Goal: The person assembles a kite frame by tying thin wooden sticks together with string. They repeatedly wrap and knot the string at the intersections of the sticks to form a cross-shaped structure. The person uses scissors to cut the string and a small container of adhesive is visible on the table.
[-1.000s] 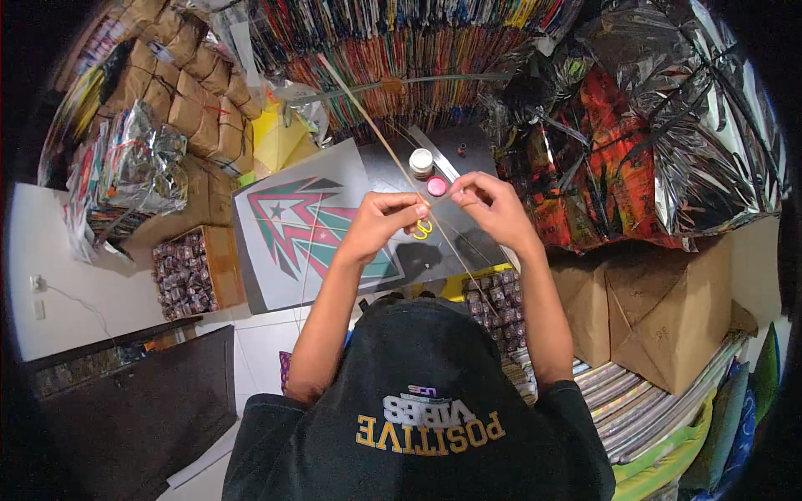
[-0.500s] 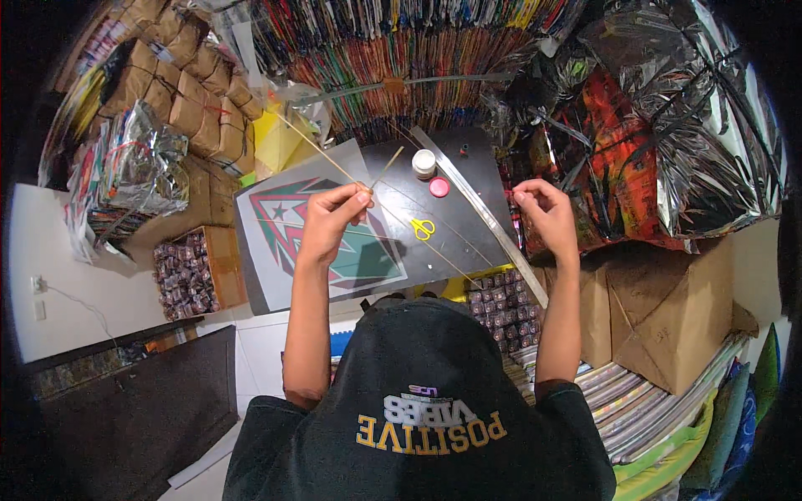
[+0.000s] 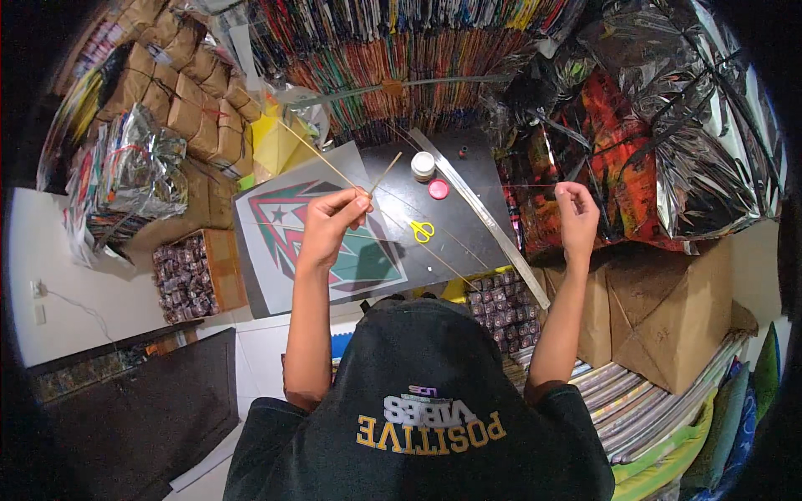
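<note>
Our left hand [image 3: 330, 224] has thumb and fingers closed on thin bamboo where two pieces appear to meet, while our right hand [image 3: 578, 221], well apart at its three o'clock, has its fingertips pinched together on what looks like a fine thread [image 3: 535, 185]. We see that thread only faintly, leaving the right hand toward nine o'clock; whether it reaches the left grip we cannot tell. The meeting point of the bamboo matters most: it lies at nine o'clock from the right hand, raised over the dark table [image 3: 483, 171], with the left hand directly on it and so much the nearer. We read the long bamboo stick [image 3: 316, 152] as running from ten o'clock to four through that grip. The shorter bamboo strip [image 3: 387, 169] juts toward one o'clock from the same fingertips; its remainder is hidden or too fine to follow. Farther out, we find yellow scissors [image 3: 422, 231] at three o'clock from the left hand and a white-topped jar [image 3: 423, 161] at two, with a pink lid [image 3: 438, 189] just beside the jar at its five. Between our hands, a metal ruler [image 3: 483, 217] lies along an eleven-to-five line. Behind the left hand, a printed sheet [image 3: 251, 204] spreads toward nine o'clock.
</note>
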The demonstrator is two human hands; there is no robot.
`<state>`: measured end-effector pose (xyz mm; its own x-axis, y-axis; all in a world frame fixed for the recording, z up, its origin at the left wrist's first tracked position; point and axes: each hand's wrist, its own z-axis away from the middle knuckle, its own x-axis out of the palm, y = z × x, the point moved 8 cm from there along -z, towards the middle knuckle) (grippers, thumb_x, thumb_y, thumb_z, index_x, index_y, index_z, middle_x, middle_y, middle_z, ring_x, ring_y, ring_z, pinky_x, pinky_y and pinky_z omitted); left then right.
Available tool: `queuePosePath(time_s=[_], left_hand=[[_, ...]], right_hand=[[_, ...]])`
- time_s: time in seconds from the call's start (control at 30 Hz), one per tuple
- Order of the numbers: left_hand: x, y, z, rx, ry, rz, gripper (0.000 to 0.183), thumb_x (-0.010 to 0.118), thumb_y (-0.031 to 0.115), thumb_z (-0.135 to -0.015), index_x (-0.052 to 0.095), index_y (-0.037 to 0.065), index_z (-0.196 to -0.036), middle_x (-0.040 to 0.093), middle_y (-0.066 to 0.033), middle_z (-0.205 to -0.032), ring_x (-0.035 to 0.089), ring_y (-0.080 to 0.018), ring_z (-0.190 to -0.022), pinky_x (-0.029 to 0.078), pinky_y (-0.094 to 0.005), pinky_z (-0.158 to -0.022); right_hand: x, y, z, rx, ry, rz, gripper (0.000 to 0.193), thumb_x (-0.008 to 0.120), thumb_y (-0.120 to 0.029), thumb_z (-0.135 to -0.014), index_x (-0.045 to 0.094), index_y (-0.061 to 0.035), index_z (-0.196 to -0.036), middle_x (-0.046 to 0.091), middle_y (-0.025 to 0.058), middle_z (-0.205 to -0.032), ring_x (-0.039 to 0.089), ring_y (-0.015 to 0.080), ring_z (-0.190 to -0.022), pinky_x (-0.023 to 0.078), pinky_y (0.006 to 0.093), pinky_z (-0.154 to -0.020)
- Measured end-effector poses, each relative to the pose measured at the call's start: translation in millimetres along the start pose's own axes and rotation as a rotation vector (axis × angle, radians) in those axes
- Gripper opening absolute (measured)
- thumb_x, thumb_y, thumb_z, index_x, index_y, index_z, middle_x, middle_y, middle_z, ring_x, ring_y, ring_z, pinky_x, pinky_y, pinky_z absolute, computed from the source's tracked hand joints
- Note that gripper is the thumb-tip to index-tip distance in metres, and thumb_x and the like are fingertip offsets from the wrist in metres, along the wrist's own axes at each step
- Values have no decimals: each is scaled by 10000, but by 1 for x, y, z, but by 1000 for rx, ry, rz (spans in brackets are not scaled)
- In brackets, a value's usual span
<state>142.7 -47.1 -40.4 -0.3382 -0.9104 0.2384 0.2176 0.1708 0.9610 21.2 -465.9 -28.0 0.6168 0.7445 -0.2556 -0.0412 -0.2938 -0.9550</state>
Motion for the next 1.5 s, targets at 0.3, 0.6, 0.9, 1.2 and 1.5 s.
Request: queuePosePath(time_s=[0.3, 0.6, 0.9, 1.2, 1.5], left_hand=[[11, -13, -4, -30, -87, -51, 183, 708, 177, -926, 699, -6, -932, 638, -13, -820, 531, -73, -687, 376, -223, -600], [20, -34, -7, -100, -85, -13, 179, 697, 178, -938, 706, 2, -974, 675, -33, -874, 624, -102, -756, 424, -230, -619], [15, -33, -3, -162, -38, 33, 185, 696, 168, -945, 712, 3, -1024, 693, -50, -969, 682, -136, -821, 511, -245, -639], [26, -20, -4, -134, 14, 63, 203, 728, 159, -917, 730, -6, -1035, 690, -34, -948, 642, -109, -814, 530, -237, -622], [83, 10, 8, -123, -94, 68, 216, 704, 175, -937, 721, -12, -1042, 691, -42, -971, 654, -120, -854, 561, -256, -685]], right_hand=[[-13, 12, -5, 127, 249, -300, 99, 596, -135, -1003, 600, -40, -1032, 618, 21, -912, 571, 90, -794, 496, 263, -715], [29, -2, -11, 221, -203, -1385, 72, 531, -96, -1030, 549, -58, -1088, 546, 49, -986, 511, 140, -800, 455, 316, -713], [-20, -61, -20, -134, 319, -384, 139, 617, -90, -994, 594, -37, -1121, 584, -6, -972, 526, 47, -833, 428, 195, -712], [62, -135, 21, -208, -248, -288, 620, 710, 50, -857, 382, -51, -1373, 669, 54, -920, 578, 70, -774, 463, 206, -741], [120, -150, 64, -362, -555, 22, 639, 781, -19, -825, 408, -49, -1343, 697, 82, -883, 563, 108, -685, 479, 260, -641]])
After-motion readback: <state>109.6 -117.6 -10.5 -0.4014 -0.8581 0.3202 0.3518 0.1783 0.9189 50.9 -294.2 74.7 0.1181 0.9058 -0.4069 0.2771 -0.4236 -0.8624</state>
